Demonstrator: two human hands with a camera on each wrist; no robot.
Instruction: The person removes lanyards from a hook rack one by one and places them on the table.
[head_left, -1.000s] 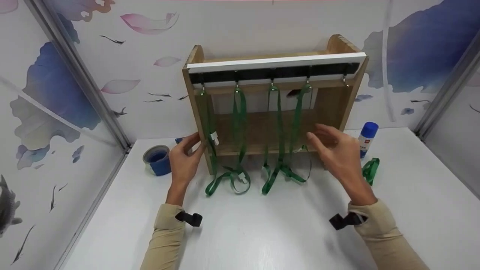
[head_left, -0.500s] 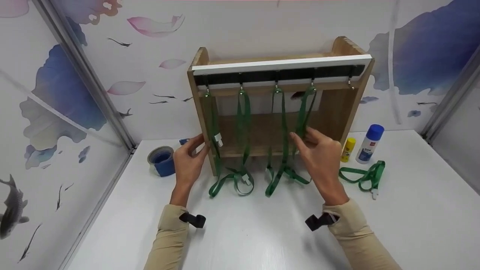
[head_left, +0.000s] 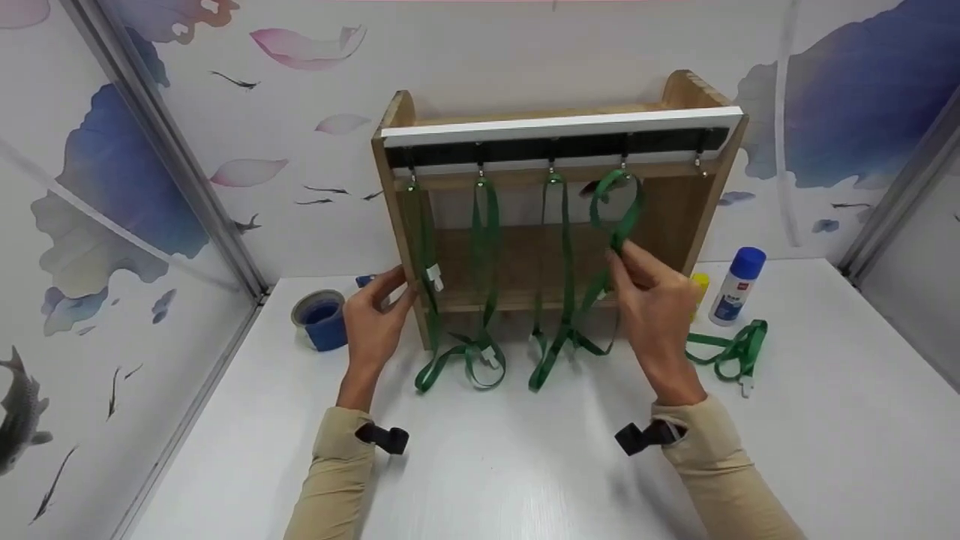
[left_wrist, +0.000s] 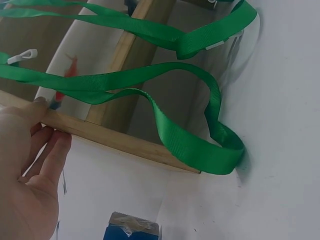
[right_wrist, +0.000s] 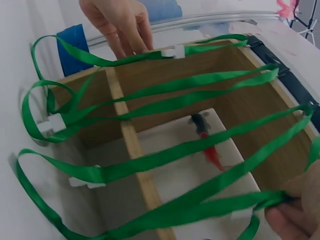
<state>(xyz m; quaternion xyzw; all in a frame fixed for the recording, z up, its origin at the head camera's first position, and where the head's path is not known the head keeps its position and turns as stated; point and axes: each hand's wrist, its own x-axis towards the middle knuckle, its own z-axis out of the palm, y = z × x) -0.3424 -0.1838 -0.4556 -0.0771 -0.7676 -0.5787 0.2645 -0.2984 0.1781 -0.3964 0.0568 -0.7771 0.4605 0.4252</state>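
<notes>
Four of the five hooks on the wooden rack (head_left: 675,217) carry green straps — three of them (head_left: 565,232), at the left and middle, hang untouched, while the fourth strap (head_left: 630,220) is pinched partway down by the thumb and fingers of the right hand (head_left: 656,315), its upper loop bowed below the hook. The left hand (head_left: 373,322) grips the rack's left side, thumb and fingers on either side of its edge. The hanging looks mostly done — the rightmost hook (head_left: 699,160) is bare and one loose strap (head_left: 742,347) lies on the right of the tabletop (head_left: 495,450), near a white bottle (head_left: 735,289).
</notes>
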